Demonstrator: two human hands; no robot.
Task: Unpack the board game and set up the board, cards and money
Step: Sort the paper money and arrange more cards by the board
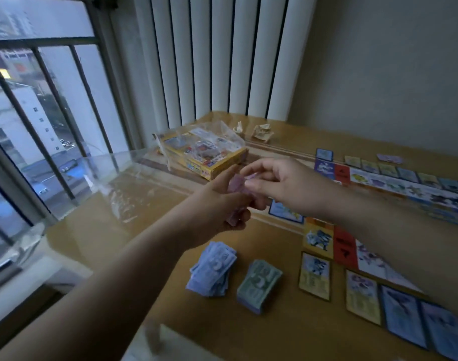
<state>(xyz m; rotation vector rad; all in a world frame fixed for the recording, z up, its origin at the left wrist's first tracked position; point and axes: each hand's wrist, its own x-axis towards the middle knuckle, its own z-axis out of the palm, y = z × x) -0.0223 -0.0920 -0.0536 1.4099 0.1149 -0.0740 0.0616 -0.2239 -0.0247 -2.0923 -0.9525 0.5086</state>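
Sorting pink notes (235,185) over the desk (274,334) middle: my left hand (217,207) grips the wad, right hand (282,186) pinches the top note. I'd peel singly, then square them beside the blue stack (212,269) and green stack (259,285) near the front edge.
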